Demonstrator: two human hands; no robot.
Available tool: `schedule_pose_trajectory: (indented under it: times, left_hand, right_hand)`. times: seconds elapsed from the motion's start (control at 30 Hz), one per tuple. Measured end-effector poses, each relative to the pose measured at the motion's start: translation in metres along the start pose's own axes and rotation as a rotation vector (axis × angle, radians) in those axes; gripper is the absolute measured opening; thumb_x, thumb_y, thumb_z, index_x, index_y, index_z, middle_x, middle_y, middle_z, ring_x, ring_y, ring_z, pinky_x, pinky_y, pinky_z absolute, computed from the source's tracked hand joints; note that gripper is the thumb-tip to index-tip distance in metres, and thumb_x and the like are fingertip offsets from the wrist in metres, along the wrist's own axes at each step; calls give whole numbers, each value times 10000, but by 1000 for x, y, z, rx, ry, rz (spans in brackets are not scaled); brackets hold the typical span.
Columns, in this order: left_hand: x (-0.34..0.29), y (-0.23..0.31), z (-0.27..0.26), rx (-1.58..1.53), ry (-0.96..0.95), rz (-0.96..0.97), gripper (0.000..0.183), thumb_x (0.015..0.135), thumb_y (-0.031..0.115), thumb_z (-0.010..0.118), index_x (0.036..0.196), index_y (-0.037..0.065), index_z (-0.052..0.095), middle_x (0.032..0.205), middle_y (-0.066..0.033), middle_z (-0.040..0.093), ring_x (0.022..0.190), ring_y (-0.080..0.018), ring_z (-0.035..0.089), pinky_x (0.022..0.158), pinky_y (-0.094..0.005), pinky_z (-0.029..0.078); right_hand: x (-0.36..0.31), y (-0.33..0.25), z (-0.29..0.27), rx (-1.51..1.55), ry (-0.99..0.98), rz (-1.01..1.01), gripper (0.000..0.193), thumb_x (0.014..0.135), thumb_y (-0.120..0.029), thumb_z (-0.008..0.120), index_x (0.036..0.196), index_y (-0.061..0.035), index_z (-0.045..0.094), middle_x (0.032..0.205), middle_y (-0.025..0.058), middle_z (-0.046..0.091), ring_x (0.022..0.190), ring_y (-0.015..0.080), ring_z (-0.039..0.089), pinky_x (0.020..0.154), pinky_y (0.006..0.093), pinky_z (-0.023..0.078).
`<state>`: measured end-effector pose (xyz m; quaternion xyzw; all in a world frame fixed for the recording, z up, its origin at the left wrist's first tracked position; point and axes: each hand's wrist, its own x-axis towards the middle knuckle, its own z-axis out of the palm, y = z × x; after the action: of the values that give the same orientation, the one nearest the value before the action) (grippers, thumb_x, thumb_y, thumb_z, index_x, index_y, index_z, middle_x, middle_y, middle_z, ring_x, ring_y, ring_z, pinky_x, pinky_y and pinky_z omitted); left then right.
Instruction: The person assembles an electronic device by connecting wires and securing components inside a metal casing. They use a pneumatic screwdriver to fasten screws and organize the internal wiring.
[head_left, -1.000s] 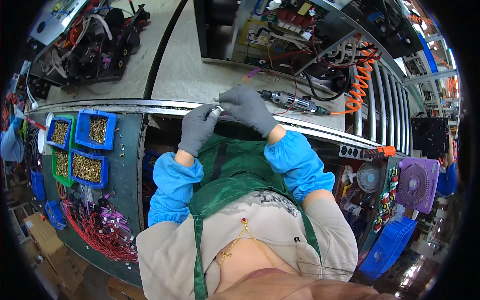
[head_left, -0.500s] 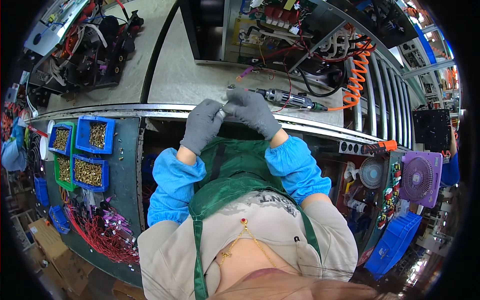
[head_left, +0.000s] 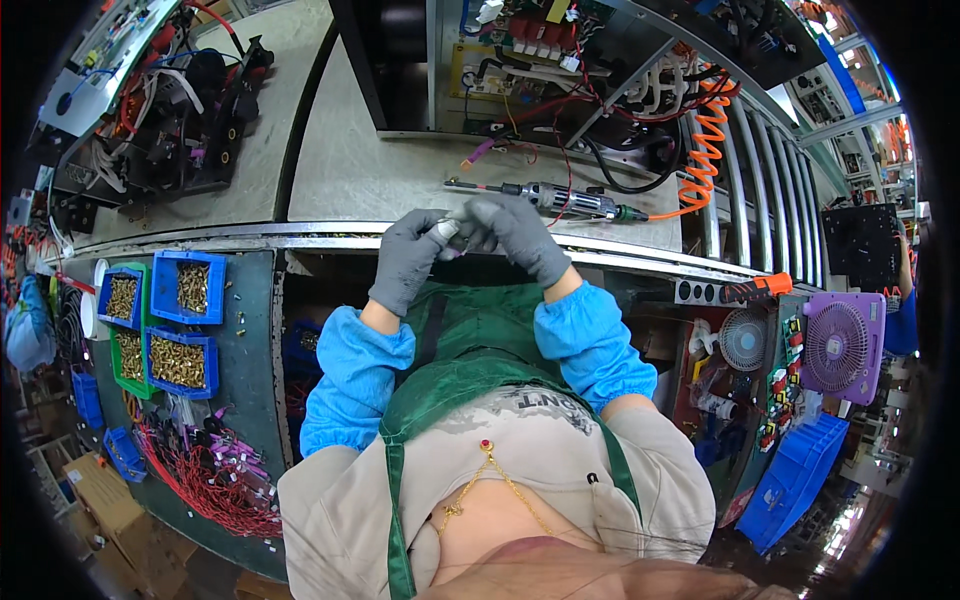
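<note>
At the near rail (head_left: 340,242), our left hand (head_left: 412,258) and right hand (head_left: 515,232) half-curl, contents unclear, now baring the driver (head_left: 572,201): seemingly fingerwork.

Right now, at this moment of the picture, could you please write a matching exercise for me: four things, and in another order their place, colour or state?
Things:
1. power tool
2. larger fan
3. wire bundle
4. left hand and right hand

Descriptions:
A. purple, on the person's right
B. in gray gloves, close together
C. mostly red, on the person's left
D. lying on the metal bench

Right pairs: 1-D, 2-A, 3-C, 4-B.
</note>
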<state>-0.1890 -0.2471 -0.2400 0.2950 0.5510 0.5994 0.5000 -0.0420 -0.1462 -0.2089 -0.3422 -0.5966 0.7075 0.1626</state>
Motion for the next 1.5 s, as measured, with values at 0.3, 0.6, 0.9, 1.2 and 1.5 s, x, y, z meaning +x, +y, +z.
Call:
schedule_pose_trajectory:
  times: [0.3,0.6,0.9,1.2,1.5]
  left_hand:
    - [0,0,-10,111,8,-81,274,883,255,596,993,7,637,766,-65,662,582,-64,544,512,-173,404]
    - [20,-20,-14,95,36,-1,268,884,225,601,1047,13,619,794,-71,662,652,-96,608,537,-201,455]
    - [54,-25,-4,165,35,-83,216,835,234,662,914,33,643,686,-47,637,532,-63,537,486,-209,440]
    - [49,-20,-5,154,13,-84,161,835,171,652,926,38,635,687,-34,626,542,-52,550,454,-191,437]
    - [47,-17,-5,86,14,1,200,838,127,631,1005,18,621,785,-57,638,628,-93,603,530,-210,494]
  right_hand:
    - [55,-5,-37,-1304,327,-571,213,778,-137,555,975,-139,637,954,100,628,829,306,605,710,417,495]
    - [56,-19,-45,-1573,258,-596,333,728,-83,579,1047,-164,629,1029,78,587,969,256,553,784,385,475]
    - [49,12,-121,-1235,713,-356,306,727,-155,565,1022,-99,628,972,167,619,929,356,576,798,418,474]
    - [60,7,-99,-1309,598,-77,355,767,-369,591,1041,-145,613,947,175,633,862,357,609,739,464,485]
    - [63,17,-82,-1271,644,-307,339,761,-270,618,1077,-150,602,1009,197,612,931,349,590,782,446,478]
